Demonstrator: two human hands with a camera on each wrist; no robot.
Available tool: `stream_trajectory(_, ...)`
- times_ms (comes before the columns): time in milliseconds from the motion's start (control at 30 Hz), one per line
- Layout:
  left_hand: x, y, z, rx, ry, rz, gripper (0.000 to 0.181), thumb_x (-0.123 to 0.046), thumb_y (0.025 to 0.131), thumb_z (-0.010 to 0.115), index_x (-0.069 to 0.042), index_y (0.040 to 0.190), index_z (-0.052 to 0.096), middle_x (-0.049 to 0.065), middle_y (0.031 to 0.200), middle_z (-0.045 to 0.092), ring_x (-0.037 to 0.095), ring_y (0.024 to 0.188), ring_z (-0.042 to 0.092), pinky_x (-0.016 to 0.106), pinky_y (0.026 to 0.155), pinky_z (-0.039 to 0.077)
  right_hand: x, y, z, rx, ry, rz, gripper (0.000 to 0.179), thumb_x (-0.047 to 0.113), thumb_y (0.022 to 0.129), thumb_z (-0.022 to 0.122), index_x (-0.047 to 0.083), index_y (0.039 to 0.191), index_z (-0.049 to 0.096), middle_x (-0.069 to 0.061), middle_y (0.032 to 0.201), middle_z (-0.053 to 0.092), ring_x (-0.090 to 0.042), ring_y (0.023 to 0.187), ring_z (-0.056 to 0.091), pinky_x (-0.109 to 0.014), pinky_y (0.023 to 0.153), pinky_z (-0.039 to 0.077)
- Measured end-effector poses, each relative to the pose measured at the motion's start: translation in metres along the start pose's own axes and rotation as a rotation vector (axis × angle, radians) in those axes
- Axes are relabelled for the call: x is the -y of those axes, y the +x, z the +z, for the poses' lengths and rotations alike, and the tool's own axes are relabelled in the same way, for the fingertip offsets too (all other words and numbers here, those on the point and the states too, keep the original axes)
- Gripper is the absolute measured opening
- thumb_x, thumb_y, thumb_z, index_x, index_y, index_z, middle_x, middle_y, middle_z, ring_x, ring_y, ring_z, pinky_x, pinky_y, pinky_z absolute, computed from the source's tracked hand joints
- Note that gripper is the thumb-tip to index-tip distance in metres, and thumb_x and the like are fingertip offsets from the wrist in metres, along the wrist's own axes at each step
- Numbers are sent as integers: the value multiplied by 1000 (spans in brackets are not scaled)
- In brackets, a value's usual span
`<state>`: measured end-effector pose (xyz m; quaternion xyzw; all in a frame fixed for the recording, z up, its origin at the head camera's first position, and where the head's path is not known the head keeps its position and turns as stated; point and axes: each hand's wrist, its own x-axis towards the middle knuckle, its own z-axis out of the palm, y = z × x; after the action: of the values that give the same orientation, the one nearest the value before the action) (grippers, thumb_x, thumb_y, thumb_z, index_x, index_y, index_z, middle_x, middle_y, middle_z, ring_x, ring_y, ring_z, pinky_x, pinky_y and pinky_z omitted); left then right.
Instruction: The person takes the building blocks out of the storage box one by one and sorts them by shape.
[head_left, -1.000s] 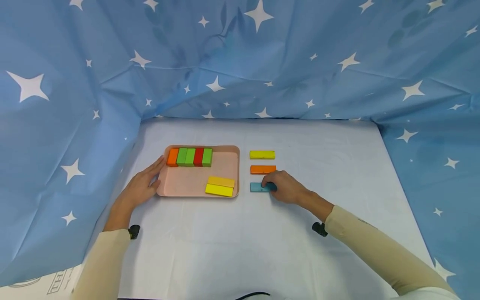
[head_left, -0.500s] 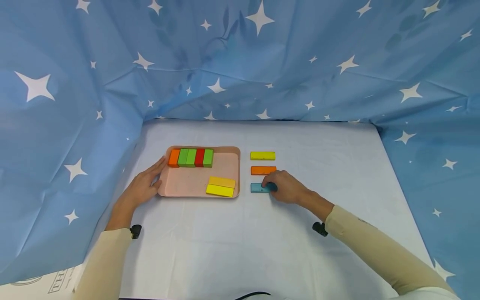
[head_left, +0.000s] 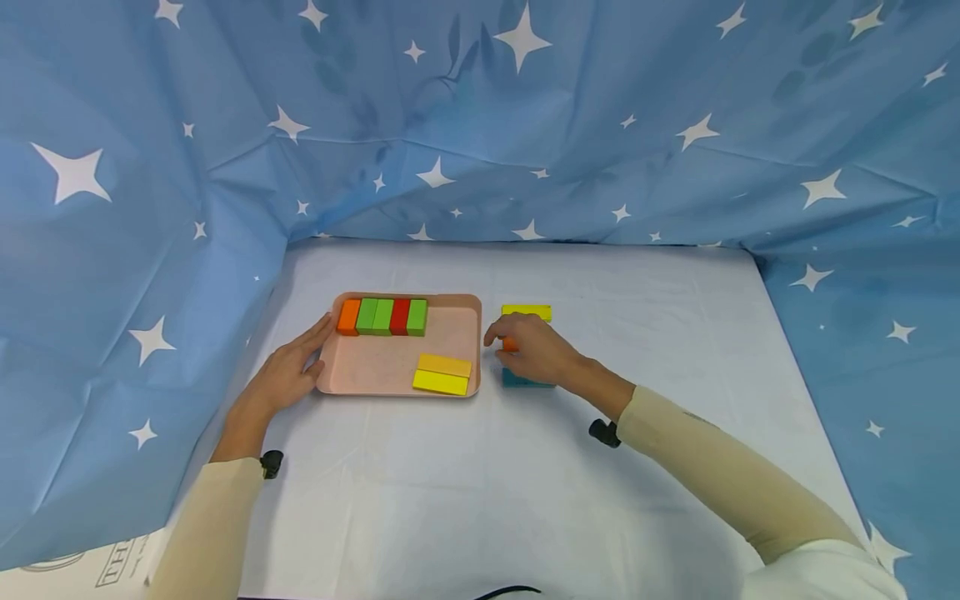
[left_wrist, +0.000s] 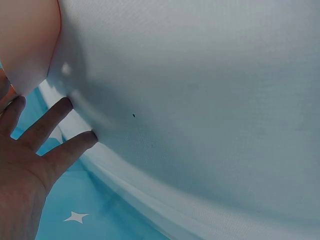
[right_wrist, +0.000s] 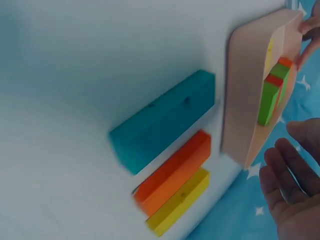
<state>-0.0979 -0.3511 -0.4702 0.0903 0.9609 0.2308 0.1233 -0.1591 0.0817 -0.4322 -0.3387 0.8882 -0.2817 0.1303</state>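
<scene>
My left hand (head_left: 281,375) lies with straight fingers touching the left rim of a pink tray (head_left: 367,358). In the left wrist view that hand (left_wrist: 25,165) has its fingers spread by the tray's side. My right hand (head_left: 540,348) is over the row of blocks right of the tray, its fingers loosely bent. The right wrist view shows the hand (right_wrist: 295,185) holding nothing. Beneath or beside it lie a teal block (right_wrist: 167,122), an orange block (right_wrist: 175,172) and a yellow block (right_wrist: 180,202), set parallel. In the head view, the hand hides most of the orange block.
Along the tray's back wall stand an orange block (head_left: 348,317), several green blocks (head_left: 382,317) and a red block (head_left: 399,317). Two yellow blocks (head_left: 441,382) lie in its front right corner. A blue star-patterned curtain (head_left: 480,125) encloses the white table (head_left: 420,500).
My right hand has let go of the teal block, which stays in place, and moved up and left over the orange block. My left hand stays at the tray.
</scene>
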Motion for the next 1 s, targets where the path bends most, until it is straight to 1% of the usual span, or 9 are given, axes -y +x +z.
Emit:
stream_trajectory(100,0,-1,0,-9,2,-5,71,-9,104,50,-15,168,19,6,176,14,46,156,27,67,122,26,12,10,8,32,19,-41,21,4,95,69,8,115,76,-2,115,75,-27,109,68,-39,99,57)
stream_trajectory(233,1,-1,0,-18,1,-11,71,-9,104,51,-16,168,19,6,176,16,46,155,28,67,122,27,24,25,23,120,12,-59,23,1,95,69,8,115,77,-2,117,75,-22,111,65,-36,105,55)
stream_trajectory(300,1,-1,0,-25,0,-16,71,-9,104,51,-17,168,20,6,176,17,45,155,29,66,122,27,27,32,31,165,-22,-58,26,0,95,68,9,118,77,-1,120,75,-18,114,64,-34,108,53)
stream_trajectory(400,1,0,0,-27,-4,-16,72,-9,104,51,-18,168,20,6,176,17,44,156,28,65,123,27,30,41,43,217,-82,-50,30,-1,96,67,11,122,77,-2,126,74,-17,115,63,-33,109,52)
stream_trajectory(500,1,0,0,-18,-3,-10,73,-8,104,51,-19,168,17,6,176,16,45,156,28,66,123,27,31,47,51,252,-131,-38,31,0,96,67,11,124,76,-4,126,74,-19,112,62,-32,106,54)
stream_trajectory(667,0,2,1,-15,-4,-9,74,-7,104,50,-20,168,16,6,176,15,44,156,27,66,123,27,31,49,55,266,-192,-20,31,2,95,70,12,124,77,-3,123,75,-17,106,62,-31,105,56)
stream_trajectory(833,1,4,2,-14,-5,-16,74,-8,104,50,-21,168,17,4,176,15,43,157,27,65,124,26,31,50,52,273,-195,-1,33,2,94,72,13,124,76,-3,124,74,-17,106,60,-30,104,55)
stream_trajectory(933,2,3,2,-10,-5,-25,74,-8,105,51,-22,168,16,4,176,14,43,157,26,65,124,26,30,52,51,278,-190,-6,33,3,94,73,13,125,75,-3,124,73,-17,105,59,-29,102,57)
stream_trajectory(1000,3,3,2,-8,-6,-30,74,-9,105,51,-22,168,15,4,176,14,44,157,26,65,124,25,29,54,51,278,-187,-6,32,3,94,72,13,125,75,-3,122,73,-17,102,60,-28,99,58)
